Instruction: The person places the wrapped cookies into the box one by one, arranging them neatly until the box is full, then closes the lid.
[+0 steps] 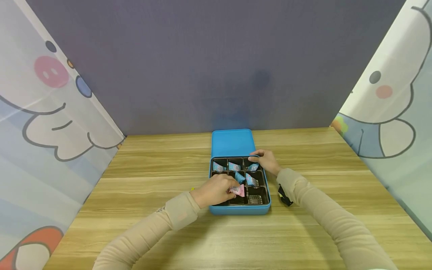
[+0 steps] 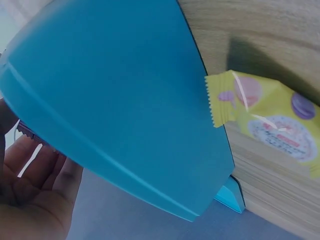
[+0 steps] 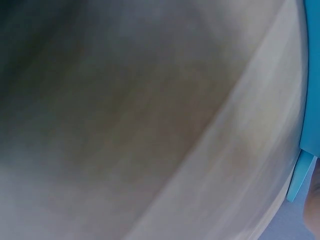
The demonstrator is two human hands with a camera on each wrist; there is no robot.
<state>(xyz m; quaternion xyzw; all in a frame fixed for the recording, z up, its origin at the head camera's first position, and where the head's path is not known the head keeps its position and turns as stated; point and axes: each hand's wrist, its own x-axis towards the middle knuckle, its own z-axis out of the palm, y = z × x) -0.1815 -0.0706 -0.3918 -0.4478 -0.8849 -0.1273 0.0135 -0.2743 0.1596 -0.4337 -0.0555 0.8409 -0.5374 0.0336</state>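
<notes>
A blue box with a black tray of several compartments stands on the table, its lid laid back. My left hand pinches a pink wrapped candy over the tray's front row. Blue wrapped candies lie in the back row, such as one candy at the left, and in the middle row, such as another candy at the right. With its fingers at the back right corner, my right hand holds the box's rim. The left hand partly covers the left compartments.
On the table left of the box lies a yellow wrapped candy, mostly hidden by my left arm in the head view. A black and yellow item sits right of the box, partly under my right sleeve. A grey wall stands behind the table.
</notes>
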